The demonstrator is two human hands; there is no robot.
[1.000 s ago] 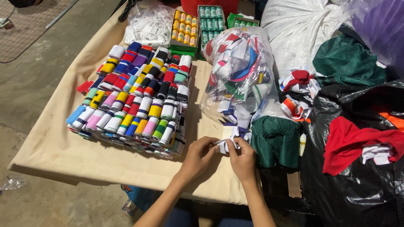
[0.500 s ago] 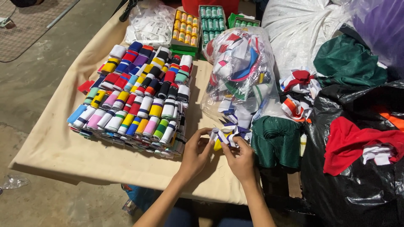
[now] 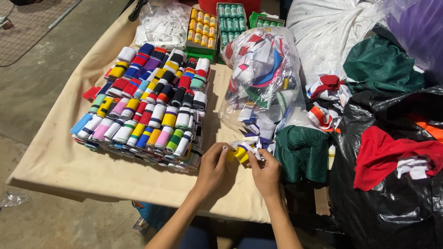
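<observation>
Two hands, one striped trim piece.
I see my left hand and right hand pinching the yellow-striped band beside rolled trims.

A small folded strip of knit trim, yellow with dark blue and white bands, sits pinched between both hands just above the tan cloth. It's partly rolled, yellow end toward the left hand, striped end by the right hand, just below the clear bag of loose trims.
</observation>
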